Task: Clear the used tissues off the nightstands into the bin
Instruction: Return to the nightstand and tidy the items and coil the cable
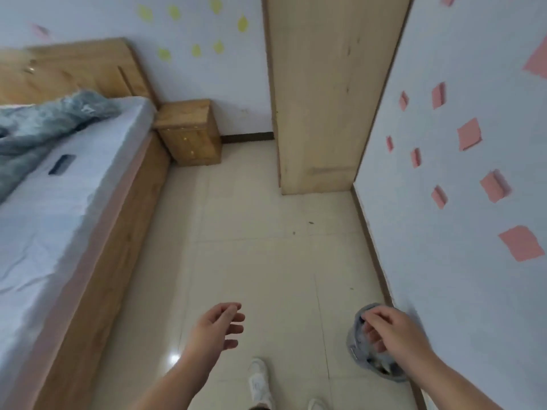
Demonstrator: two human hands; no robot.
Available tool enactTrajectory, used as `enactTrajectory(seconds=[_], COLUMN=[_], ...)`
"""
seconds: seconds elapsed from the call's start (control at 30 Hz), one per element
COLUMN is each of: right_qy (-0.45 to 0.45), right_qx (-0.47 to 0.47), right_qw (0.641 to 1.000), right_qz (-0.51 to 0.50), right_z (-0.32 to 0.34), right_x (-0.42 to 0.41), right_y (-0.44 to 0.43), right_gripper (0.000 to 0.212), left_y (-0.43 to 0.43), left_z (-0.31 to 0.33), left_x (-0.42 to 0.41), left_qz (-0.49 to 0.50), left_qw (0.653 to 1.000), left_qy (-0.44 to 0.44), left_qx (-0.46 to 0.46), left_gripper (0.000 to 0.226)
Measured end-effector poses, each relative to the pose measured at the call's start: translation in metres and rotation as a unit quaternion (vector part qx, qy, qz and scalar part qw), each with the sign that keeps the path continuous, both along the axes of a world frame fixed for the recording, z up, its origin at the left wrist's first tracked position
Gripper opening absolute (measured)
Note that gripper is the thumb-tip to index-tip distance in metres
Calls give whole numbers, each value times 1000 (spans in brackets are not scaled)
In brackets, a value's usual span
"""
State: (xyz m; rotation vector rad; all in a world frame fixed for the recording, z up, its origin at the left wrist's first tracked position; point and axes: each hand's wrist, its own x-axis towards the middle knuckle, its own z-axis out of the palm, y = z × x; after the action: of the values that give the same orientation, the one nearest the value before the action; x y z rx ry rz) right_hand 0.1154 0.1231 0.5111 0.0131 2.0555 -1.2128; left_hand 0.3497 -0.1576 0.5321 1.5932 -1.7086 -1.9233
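Our left hand (217, 327) hangs loosely open and empty; our right hand (389, 331), fingers loosely curled, hovers over the bin (354, 347), seemingly holding nothing.

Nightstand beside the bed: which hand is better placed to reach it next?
Left, probably. The left hand is open, empty and on the side of the nightstand; the right hand hangs over the bin by the opposite wall.

Tiled floor (251, 232) — bin (354, 346), nightstand (189, 134), bed (97, 247)
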Motion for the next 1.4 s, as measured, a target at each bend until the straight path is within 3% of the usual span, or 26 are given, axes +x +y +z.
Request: enactTrajectory(seconds=[0.23, 0.47, 0.67, 0.83, 1.0, 1.13, 1.3, 1.4], right_qy=[27, 3, 6, 4, -18, -17, 13, 8], right_qx=[4, 29, 27, 59, 101, 128, 75, 37], right_qw=[970, 889, 817, 755, 737, 698, 629, 606], right_qz=[243, 457, 576, 653, 668, 705, 773, 795], right_z=[8, 1, 2, -12, -43, -55, -27, -2], right_x=[84, 266, 419, 499, 552, 604, 710, 786], right_y=[-137, -274, -358, -403, -468, -544, -652, -706], right_gripper=[18, 16, 16, 18, 17, 15, 17, 19], left_y=[3, 44, 68, 66, 21, -26, -49, -52], left_z=[7, -10, -12, -27, -45, -40, -30, -36], left_x=[185, 411, 553, 606, 631, 665, 708, 731], left_qz=[252, 479, 580, 642, 682, 710, 736, 772], left_qw=[967, 878, 815, 765, 728, 700, 671, 628], left_qy=[36, 13, -16, -23, -16, -35, -57, -60], left_qx=[-9, 4, 7, 31, 60, 61, 62, 81], left_gripper=[19, 16, 18, 17, 17, 16, 16, 15])
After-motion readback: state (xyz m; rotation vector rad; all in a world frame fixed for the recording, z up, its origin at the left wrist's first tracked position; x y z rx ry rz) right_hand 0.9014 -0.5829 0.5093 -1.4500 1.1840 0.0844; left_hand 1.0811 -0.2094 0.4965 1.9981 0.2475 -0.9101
